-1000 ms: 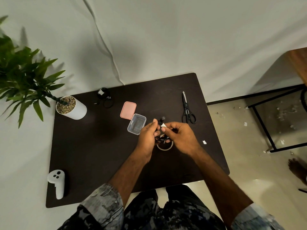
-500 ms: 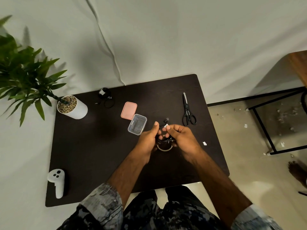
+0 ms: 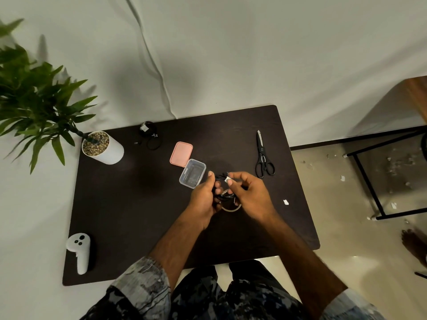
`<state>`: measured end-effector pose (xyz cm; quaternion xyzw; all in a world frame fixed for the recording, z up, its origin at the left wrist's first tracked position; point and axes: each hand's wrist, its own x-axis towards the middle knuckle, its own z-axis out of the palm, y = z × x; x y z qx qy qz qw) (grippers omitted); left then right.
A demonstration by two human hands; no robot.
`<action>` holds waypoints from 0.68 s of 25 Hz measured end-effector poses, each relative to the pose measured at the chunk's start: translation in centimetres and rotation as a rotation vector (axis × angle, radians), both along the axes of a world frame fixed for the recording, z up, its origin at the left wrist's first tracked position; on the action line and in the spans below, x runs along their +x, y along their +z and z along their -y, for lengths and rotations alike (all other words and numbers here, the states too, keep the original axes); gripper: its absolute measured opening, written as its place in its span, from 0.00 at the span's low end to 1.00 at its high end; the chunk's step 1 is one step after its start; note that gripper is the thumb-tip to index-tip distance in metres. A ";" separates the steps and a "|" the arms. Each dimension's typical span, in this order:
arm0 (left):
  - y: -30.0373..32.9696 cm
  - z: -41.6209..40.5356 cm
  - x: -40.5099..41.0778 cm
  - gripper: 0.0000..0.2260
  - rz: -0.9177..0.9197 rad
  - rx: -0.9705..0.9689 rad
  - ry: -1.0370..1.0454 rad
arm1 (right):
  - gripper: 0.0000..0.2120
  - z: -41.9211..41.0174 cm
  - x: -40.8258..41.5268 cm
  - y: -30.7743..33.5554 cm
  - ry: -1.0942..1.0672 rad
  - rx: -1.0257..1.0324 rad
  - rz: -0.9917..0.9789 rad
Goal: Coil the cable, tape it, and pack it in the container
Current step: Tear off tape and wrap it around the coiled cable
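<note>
Now taping — left hand (image 3: 203, 199) grips the coil (image 3: 223, 187), right hand (image 3: 250, 195) pinches tape (image 3: 228, 180). Best wrap it snug across all loops, coil held flat.

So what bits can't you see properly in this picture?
Head view:
- The cable coil: mostly hidden between the left hand and right hand.
- The white tape piece: too small to tell whether it is stuck down.
- The tape roll: half covered by the hands.
- The clear container: contents blurred.
- The plant: cut off by the left edge.
</note>
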<state>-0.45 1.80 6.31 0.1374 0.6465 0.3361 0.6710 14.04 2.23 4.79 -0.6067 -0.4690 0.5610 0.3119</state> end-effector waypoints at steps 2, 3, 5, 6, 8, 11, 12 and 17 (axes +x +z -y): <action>-0.3 0.0 -0.1 0.20 -0.108 0.028 -0.049 | 0.07 -0.2 0.1 0.1 0.067 0.039 0.129; -0.5 0.0 -0.1 0.19 -0.166 0.039 -0.079 | 0.07 -0.4 0.0 0.2 0.099 0.048 0.183; -0.7 0.0 0.1 0.17 -0.259 0.086 -0.145 | 0.09 -0.6 -0.2 0.6 0.154 0.072 0.274; -0.9 -0.1 0.1 0.16 -0.293 0.133 -0.172 | 0.09 -0.8 -0.3 0.8 0.176 0.089 0.303; -1.2 -0.2 -0.1 0.15 -0.339 0.283 -0.230 | 0.09 -1.1 -0.3 1.0 0.220 0.105 0.326; -1.7 -0.2 -1.2 0.14 -0.442 0.443 -0.412 | 0.10 -1.6 -0.1 1.0 0.320 0.063 0.320; -1.7 -0.3 -1.5 0.11 -0.461 0.433 -0.463 | 0.10 -1.8 -0.1 0.9 0.344 0.043 0.326; -2.2 -0.5 -3.0 0.13 -0.552 0.297 -0.648 | 0.10 -2.1 -0.8 0.1 0.351 0.016 0.335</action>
